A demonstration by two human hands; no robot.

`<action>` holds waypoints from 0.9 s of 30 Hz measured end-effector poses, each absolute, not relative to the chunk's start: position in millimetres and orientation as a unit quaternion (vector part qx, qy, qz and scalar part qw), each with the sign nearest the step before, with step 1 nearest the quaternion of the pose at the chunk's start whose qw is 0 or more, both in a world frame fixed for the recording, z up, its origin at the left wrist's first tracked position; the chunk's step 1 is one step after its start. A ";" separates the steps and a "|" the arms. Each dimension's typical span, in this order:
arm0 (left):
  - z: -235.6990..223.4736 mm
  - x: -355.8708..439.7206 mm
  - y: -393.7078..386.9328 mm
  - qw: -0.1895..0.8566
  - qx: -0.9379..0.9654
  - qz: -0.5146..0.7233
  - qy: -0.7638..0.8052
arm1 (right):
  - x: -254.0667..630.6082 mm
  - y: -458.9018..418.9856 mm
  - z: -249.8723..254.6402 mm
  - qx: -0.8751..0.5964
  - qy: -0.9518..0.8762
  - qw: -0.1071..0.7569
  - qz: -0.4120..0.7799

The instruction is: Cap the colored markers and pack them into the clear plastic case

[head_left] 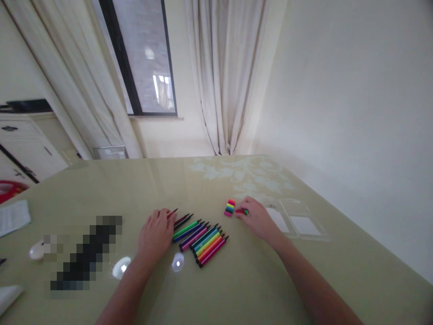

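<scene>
My left hand (pixel 155 234) is closed around a red marker (pixel 172 213), whose dark tip sticks out past the fingers. Just to its right, uncapped felt-tip markers (pixel 208 246) lie side by side in a slanted row, from dark and green through blue, purple and yellow to pink, tips pointing away from me. My right hand (pixel 252 215) pinches small marker caps (pixel 241 211), red with a bit of green at the end. Left of those fingers, a short block of coloured caps (pixel 229 208) lies lined up on the table. How many caps the right hand holds is partly hidden.
A clear plastic case (pixel 304 225) with white inserts lies open to the right. On the left are a blurred-out dark object (pixel 86 255), a white computer mouse (pixel 36 250) and a paper packet (pixel 14 218). The glossy table (pixel 237 293) meets the wall at right.
</scene>
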State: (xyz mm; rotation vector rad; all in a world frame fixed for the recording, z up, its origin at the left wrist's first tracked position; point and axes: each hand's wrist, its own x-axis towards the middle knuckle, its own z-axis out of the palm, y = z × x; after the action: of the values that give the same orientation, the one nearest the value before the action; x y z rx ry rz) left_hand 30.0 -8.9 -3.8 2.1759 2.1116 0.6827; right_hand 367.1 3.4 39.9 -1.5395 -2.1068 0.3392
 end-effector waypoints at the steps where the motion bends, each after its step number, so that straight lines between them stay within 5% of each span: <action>1: -7.2 28.9 -8.3 0.020 0.701 0.219 0.678 | 367.0 3.7 37.0 -0.570 -0.779 0.231 0.121; 12: 2.9 28.2 -8.1 0.236 0.716 0.259 0.604 | 362.5 0.9 32.2 -0.590 -0.780 0.161 0.133; 27: 5.7 55.2 -19.4 0.146 0.749 0.248 0.597 | 365.4 2.6 30.1 -0.591 -0.779 0.173 0.114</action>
State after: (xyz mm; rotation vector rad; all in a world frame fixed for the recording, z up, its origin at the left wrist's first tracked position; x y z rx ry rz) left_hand 55.2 -19.4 5.7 2.1564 1.7179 0.7140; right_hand 365.4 2.6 30.1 -1.6777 -2.2114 0.3240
